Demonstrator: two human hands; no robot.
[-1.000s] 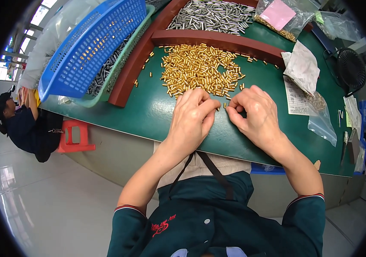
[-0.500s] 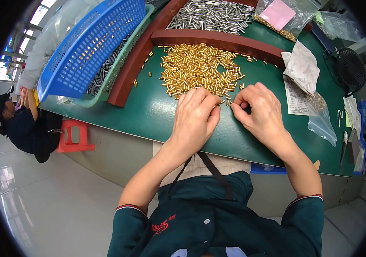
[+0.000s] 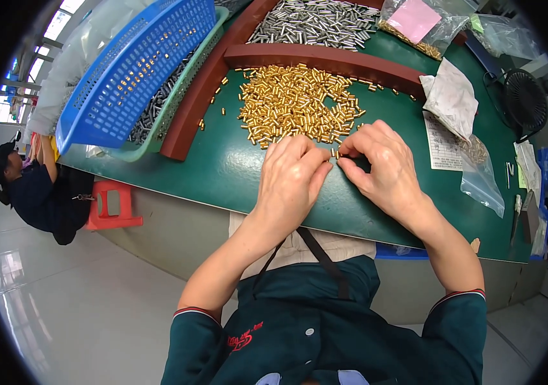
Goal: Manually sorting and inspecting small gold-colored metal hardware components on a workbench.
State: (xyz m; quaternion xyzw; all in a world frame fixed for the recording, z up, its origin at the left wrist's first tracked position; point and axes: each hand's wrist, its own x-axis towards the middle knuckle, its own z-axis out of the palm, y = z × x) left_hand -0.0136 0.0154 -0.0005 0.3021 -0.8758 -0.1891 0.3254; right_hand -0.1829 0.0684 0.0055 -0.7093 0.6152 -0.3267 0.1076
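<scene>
My left hand (image 3: 292,172) rests at the near edge of a heap of small gold-coloured metal cylinders (image 3: 293,102) on the green tabletop. Its thumb and forefinger are pinched together. My right hand (image 3: 384,160) faces it from the right, fingers curled and thumb bent toward the forefinger. In the narrow gap between both sets of fingertips, a couple of gold cylinders (image 3: 335,153) show. Whether either hand grips one is too small to tell; what lies inside the pinches is hidden.
Red-brown bars (image 3: 325,59) border the heap at the back and left. Silver pins (image 3: 316,24) lie beyond. Blue (image 3: 136,77) and green baskets (image 3: 158,142) stand left. At right are a cloth (image 3: 452,99), plastic bag (image 3: 482,186) and black fan (image 3: 525,102). A person (image 3: 33,186) sits far left.
My right hand has shifted slightly left, bringing its fingertips closer to those of my left hand. My left hand has barely moved. The gold heap looks about the same.
</scene>
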